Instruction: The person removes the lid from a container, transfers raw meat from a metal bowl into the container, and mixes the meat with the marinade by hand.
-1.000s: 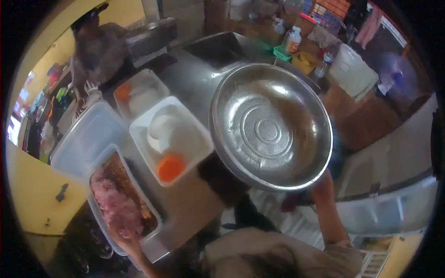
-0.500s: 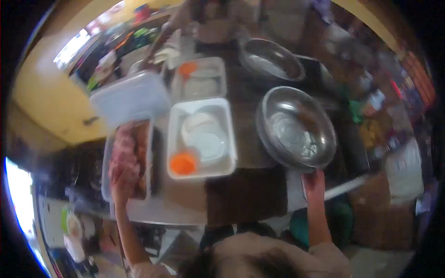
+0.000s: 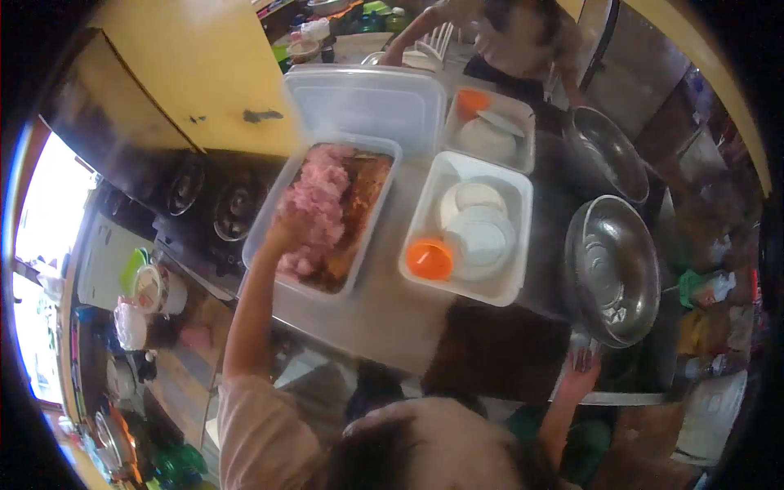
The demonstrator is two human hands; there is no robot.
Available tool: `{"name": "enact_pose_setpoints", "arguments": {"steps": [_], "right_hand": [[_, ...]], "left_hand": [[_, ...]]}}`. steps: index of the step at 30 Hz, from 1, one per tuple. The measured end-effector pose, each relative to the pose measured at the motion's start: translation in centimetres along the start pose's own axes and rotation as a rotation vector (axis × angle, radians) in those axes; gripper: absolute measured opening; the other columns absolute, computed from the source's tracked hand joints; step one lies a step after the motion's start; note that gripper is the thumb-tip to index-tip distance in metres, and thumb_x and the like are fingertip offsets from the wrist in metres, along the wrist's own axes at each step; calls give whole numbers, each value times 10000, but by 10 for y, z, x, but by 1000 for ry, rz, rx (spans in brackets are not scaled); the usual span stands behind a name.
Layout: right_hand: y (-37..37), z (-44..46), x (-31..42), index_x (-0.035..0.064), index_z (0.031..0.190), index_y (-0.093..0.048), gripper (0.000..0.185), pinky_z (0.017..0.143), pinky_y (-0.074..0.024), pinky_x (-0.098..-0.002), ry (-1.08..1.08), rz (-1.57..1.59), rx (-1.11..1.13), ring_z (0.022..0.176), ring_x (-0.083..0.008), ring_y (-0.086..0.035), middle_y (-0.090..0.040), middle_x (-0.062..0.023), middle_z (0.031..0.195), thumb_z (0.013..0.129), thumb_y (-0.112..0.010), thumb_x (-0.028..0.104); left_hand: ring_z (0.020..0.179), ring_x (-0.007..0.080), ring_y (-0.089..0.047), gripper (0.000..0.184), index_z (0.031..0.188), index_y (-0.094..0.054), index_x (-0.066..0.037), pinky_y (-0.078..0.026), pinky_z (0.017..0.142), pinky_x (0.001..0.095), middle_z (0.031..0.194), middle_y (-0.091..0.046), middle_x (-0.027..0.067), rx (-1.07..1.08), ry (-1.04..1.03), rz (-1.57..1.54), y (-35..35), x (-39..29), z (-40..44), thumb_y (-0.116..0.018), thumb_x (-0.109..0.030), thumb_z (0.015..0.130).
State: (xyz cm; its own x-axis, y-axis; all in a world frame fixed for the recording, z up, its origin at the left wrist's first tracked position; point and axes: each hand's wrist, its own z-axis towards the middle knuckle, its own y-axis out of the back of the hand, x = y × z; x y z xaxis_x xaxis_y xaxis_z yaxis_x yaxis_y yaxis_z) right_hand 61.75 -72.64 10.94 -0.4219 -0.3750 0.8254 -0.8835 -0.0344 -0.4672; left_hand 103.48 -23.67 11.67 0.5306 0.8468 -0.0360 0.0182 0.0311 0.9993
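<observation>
My left hand (image 3: pixel 284 234) is in a clear plastic tub (image 3: pixel 377 233) at the left. Its fingers are sunk in pink raw ground meat (image 3: pixel 320 192), so their tips are hidden. A reddish-brown mass (image 3: pixel 359 204) fills the tub's right side. My right hand (image 3: pixel 580 377) is at the table's near edge, just below a round metal bowl (image 3: pixel 616 269). Its fingers stretch toward the bowl; blur hides whether they touch it. Between my hands stands a white tub (image 3: pixel 524 237) with an orange cup (image 3: pixel 429 259) and round whitish pieces (image 3: pixel 478 238).
A translucent lid (image 3: pixel 367 106) stands behind the meat tub. Farther back are another tub (image 3: pixel 527 147) with an orange cup (image 3: pixel 472 101), and a second metal bowl (image 3: pixel 606 155). A person (image 3: pixel 523 41) is across the table. A stove (image 3: pixel 233 212) is at the left.
The view has swung left, so the table's things appear farther right. My left hand stays in the meat, and my right hand stays by the near side of the metal bowl.
</observation>
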Motion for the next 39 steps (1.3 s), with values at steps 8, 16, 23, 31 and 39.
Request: {"name": "enact_pose_setpoints", "arguments": {"steps": [8, 16, 23, 31, 39], "right_hand": [[-52, -135, -70, 36, 1058, -438, 263, 861, -385, -359, 277, -88, -132, 1021, -255, -454, -434, -109, 1115, 826, -457, 159], [-138, -243, -99, 51, 1051, -397, 238, 844, -392, -355, 431, -294, -10, 1018, -238, -451, -428, -95, 1124, 837, -443, 145], [-157, -267, -155, 9, 1056, -392, 301, 883, -365, -333, 499, -286, 379, 1044, -218, -432, -440, -108, 1110, 784, -451, 123], [-211, -288, -186, 28, 1146, -380, 416, 962, -250, -381, 739, -1080, 780, 1087, -293, -395, -442, -145, 1144, 774, -472, 189], [-240, -287, -233, 15, 1210, -326, 415, 985, -196, -376, 547, -973, 871, 1154, -306, -305, -341, -175, 1215, 822, -425, 124]], "left_hand": [[1022, 356, -451, 475, 1073, -525, -116, -302, 928, 430, 1061, -515, 172, 459, -235, -48, 26, 16, 41, -475, -431, 722], [1023, 339, -456, 434, 933, -607, -51, -170, 931, 602, 978, -562, 157, 410, -339, 161, -20, 24, 73, -545, -400, 682], [966, 292, -479, 227, 855, -630, -93, -373, 739, 582, 930, -563, 118, 362, -422, 268, -10, 15, 68, -532, -227, 700], [957, 369, -484, 501, 1172, -450, -197, -345, 718, 650, 1113, -443, 189, -34, -720, 105, 3, 31, -2, -511, -426, 732], [1052, 461, -382, 460, 1164, -450, -239, -309, 747, 673, 1234, -345, 232, -287, -524, -133, -28, 18, -35, -474, -433, 748]]}}
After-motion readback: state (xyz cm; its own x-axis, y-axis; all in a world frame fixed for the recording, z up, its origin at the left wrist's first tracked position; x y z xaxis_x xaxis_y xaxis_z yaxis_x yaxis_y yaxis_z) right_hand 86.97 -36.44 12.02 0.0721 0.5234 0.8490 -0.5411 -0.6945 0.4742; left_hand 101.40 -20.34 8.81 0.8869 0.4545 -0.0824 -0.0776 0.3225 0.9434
